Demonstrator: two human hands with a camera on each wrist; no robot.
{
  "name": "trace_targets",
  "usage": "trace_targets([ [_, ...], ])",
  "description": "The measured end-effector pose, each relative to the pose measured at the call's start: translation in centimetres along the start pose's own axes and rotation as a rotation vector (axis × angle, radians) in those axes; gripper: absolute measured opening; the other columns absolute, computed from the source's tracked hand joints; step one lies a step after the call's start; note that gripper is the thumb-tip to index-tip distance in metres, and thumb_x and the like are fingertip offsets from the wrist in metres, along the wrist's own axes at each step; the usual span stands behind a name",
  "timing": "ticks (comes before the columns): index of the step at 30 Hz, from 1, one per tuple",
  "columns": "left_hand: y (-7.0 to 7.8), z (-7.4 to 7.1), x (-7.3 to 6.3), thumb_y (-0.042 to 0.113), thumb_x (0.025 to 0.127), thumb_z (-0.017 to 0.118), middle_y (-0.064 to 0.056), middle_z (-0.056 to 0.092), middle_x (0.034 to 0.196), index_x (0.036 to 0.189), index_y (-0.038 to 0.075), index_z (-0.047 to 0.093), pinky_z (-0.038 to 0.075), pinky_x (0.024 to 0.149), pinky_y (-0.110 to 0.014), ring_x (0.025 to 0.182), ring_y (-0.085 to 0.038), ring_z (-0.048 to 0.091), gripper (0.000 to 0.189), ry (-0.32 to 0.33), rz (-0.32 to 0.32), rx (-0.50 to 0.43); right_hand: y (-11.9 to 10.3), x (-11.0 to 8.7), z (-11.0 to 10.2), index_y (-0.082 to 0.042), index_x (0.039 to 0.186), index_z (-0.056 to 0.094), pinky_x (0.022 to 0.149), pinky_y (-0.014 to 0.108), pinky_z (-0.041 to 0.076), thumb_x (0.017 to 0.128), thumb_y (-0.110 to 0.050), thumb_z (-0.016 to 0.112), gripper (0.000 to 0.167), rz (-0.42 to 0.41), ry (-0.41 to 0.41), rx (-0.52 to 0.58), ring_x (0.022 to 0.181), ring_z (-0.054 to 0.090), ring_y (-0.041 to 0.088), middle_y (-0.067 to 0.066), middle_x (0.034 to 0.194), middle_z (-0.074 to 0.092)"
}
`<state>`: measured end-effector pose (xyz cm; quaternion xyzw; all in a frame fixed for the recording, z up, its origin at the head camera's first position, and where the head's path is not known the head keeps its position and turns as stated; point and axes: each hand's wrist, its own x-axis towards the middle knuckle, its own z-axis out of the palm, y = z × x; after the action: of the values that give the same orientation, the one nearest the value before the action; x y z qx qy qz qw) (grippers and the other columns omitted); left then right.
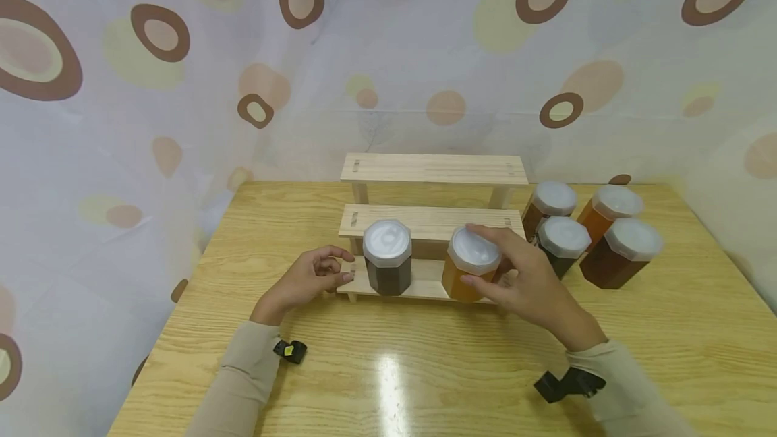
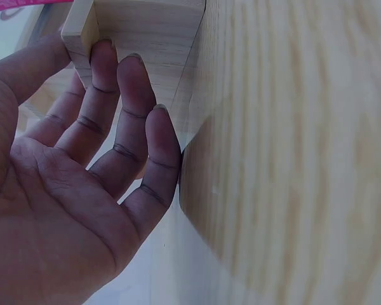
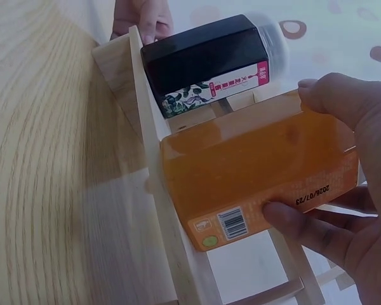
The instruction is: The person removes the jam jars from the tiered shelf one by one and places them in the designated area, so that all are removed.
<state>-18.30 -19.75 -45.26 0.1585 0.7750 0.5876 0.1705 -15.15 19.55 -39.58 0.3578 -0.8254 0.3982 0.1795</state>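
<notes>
My right hand grips an orange jar with a white lid, thumb and fingers on its sides. Its base is at the front edge of the lowest step of a wooden three-step rack. To its left on that step stands a dark jar, its printed label showing in the right wrist view. At the rack's left end, my left hand holds the end of the lowest board between thumb and curled fingers. The other fingers hang loosely below the board, close to the table.
Right of the rack stand several more lidded jars, among them an orange one, a reddish-brown one and a dark one. The wooden table meets a patterned cloth behind and at the sides.
</notes>
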Motion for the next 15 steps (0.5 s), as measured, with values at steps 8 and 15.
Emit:
trace_targets([
  [8,-0.05,-0.08,0.11,0.009,0.099,0.072,-0.008,0.062,0.084,0.128,-0.001,0.060,0.046,0.063,-0.029,0.068,-0.016,0.054,0.033,0.000,-0.004,-0.004,0.21,-0.20,-0.28,-0.005,0.143,0.058,0.058,0.021,0.053,0.071,-0.001,0.092,0.079,-0.022,0.031,-0.005,0.087,0.060,0.012,0.009,0.119,0.068],
  [15,-0.14,-0.09,0.07,0.009,0.099,0.072,-0.008,0.063,0.084,0.129,-0.001,0.060,0.046,0.065,-0.029,0.069,-0.016,0.054,0.034,-0.008,-0.006,-0.014,0.23,-0.64,-0.81,-0.003,0.140,0.061,0.056,0.020,0.052,0.071,-0.003,0.092,0.075,-0.038,0.069,0.002,0.087,0.060,0.011,0.009,0.120,0.069],
])
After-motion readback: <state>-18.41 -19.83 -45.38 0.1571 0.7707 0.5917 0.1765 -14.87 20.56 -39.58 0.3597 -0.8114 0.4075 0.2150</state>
